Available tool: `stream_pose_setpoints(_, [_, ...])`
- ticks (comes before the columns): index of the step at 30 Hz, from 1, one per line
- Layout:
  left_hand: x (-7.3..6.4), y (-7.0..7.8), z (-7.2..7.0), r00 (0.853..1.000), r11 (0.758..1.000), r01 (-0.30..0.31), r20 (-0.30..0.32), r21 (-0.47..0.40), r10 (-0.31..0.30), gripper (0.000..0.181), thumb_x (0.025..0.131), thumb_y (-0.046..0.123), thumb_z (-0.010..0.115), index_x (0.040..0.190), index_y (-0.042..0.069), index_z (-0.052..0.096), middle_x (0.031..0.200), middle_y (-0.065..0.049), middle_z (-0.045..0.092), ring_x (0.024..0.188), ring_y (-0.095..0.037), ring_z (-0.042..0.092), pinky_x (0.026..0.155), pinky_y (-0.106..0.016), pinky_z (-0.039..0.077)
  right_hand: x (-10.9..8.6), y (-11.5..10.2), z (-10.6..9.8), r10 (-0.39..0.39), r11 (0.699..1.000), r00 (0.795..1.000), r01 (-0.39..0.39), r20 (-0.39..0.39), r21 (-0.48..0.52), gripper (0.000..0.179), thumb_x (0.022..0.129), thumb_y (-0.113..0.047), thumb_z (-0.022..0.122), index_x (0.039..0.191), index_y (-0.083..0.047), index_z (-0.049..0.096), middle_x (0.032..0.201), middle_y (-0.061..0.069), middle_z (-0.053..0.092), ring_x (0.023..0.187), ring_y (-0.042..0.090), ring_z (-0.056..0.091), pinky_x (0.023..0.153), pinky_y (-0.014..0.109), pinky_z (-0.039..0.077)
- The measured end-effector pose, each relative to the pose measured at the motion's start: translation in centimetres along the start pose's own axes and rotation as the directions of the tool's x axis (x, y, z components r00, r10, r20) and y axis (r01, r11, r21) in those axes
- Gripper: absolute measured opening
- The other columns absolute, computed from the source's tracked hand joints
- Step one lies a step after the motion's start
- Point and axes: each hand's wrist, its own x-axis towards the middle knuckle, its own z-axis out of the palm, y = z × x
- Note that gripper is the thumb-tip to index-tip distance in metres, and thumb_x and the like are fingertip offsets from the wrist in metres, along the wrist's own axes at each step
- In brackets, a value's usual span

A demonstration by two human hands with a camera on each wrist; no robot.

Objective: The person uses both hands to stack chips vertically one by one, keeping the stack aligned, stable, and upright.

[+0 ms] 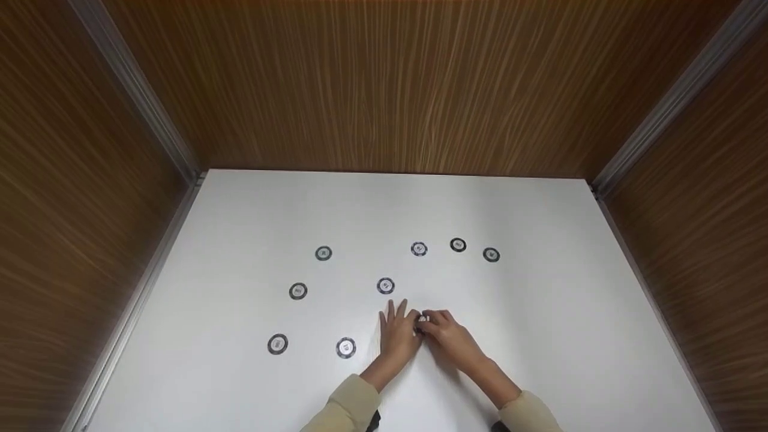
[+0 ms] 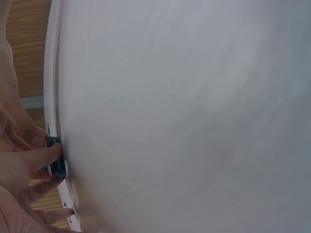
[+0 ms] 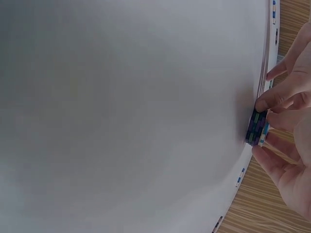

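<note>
Both hands meet at a small stack of poker chips [image 1: 422, 321] on the white table. My left hand [image 1: 399, 337] pinches the stack's left side between thumb and index finger, its other fingers stretched out over the tabletop. From the other side, my right hand [image 1: 451, 339] grips the stack with thumb and fingers. Dark chip edges with green and purple blocks show on the stack [image 3: 255, 127] in the right wrist view, along with a lighter edge with white and blue. In the left wrist view, fingers partly cover the stack [image 2: 57, 162]. How many chips it holds I cannot tell.
Single poker chips lie flat around the hands, among them one ahead [image 1: 386, 285], one to the left [image 1: 346, 347] and one at the far right [image 1: 491, 255]. Wood-grain panels [image 1: 360, 90] enclose the white table [image 1: 570, 300] at the back and sides.
</note>
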Motion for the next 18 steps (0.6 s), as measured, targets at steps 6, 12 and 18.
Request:
stream_pose_setpoints(6, [0.02,0.00,0.09,1.000,1.000,0.005,-0.010,-0.009,-0.005,0.030,0.073,0.018,0.075,0.101,0.013,0.065,0.129,-0.015,0.049,0.124,-0.044,0.034,0.097,-0.062,0.027,0.08,-0.14,-0.12,0.013,1.000,0.999,-0.013,0.031,-0.001,0.027,0.080,-0.006,0.067,0.107,-0.012,0.067,0.113,0.010,0.058,0.103,0.024,0.053,0.078,0.033,0.052])
stream_pose_setpoints(12, [0.00,-0.02,0.17,1.000,1.000,0.013,-0.004,-0.015,-0.013,0.030,0.072,0.017,0.075,0.101,0.013,0.065,0.129,-0.016,0.049,0.124,-0.044,0.034,0.097,-0.061,0.027,0.13,-0.11,-0.05,-0.003,1.000,1.000,0.003,0.026,-0.011,0.026,0.080,-0.004,0.068,0.106,-0.010,0.067,0.112,0.010,0.059,0.103,0.024,0.054,0.080,0.032,0.051])
stream_pose_setpoints(18, [-0.03,-0.05,0.14,1.000,1.000,-0.004,-0.013,-0.014,0.004,0.033,0.071,0.016,0.076,0.101,0.013,0.065,0.129,-0.016,0.049,0.124,-0.044,0.034,0.096,-0.061,0.028,0.09,0.09,0.17,-0.001,1.000,1.000,0.001,0.022,0.001,0.027,0.080,-0.005,0.069,0.106,-0.009,0.067,0.112,0.012,0.059,0.104,0.025,0.055,0.082,0.032,0.050])
